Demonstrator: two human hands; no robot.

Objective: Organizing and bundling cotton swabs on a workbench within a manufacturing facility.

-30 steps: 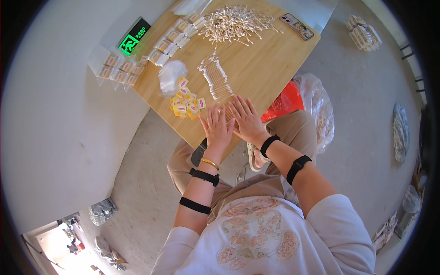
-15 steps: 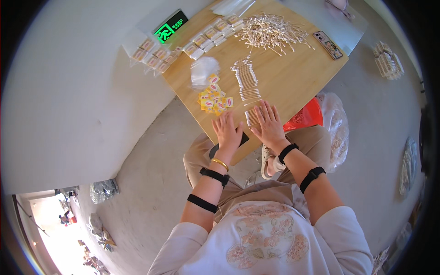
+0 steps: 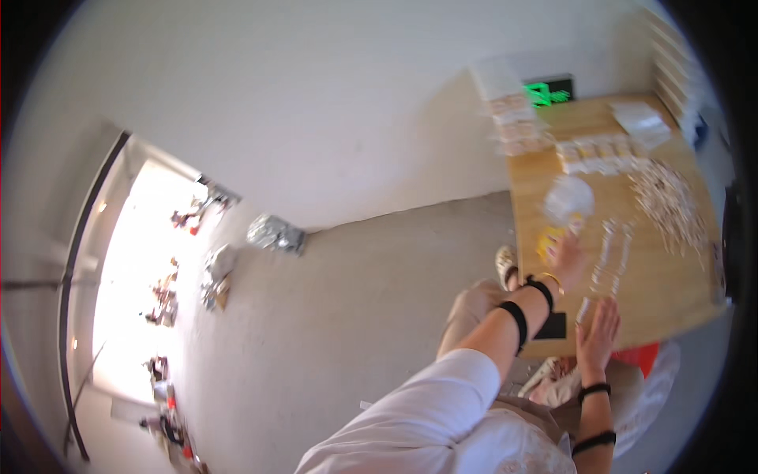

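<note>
My left hand (image 3: pixel 567 261) reaches over the small yellow sachets (image 3: pixel 548 243), beside a stack of clear plastic bags (image 3: pixel 568 199); its fingers are smeared by motion, so I cannot tell whether it holds anything. My right hand (image 3: pixel 598 336) lies nearly flat near the table's front edge, fingers stretched out, next to a short row of cotton swabs (image 3: pixel 583 310). Farther back, a longer row of cotton swabs (image 3: pixel 614 257) runs up the wooden table (image 3: pixel 546 317). A large loose heap of cotton swabs (image 3: pixel 669 207) lies at the right.
Packed clear bags (image 3: pixel 600 154) line the table's back, with more packs (image 3: pixel 517 125) at its left corner. A green lit exit sign (image 3: pixel 549 92) stands against the wall. Flat plastic sleeves (image 3: pixel 641 123) lie back right. A red bag (image 3: pixel 641 358) hangs below the front edge.
The head view has swung left, so the table now sits at the right. My left hand has moved forward over the sachets. My right hand stays by the short swab row.
</note>
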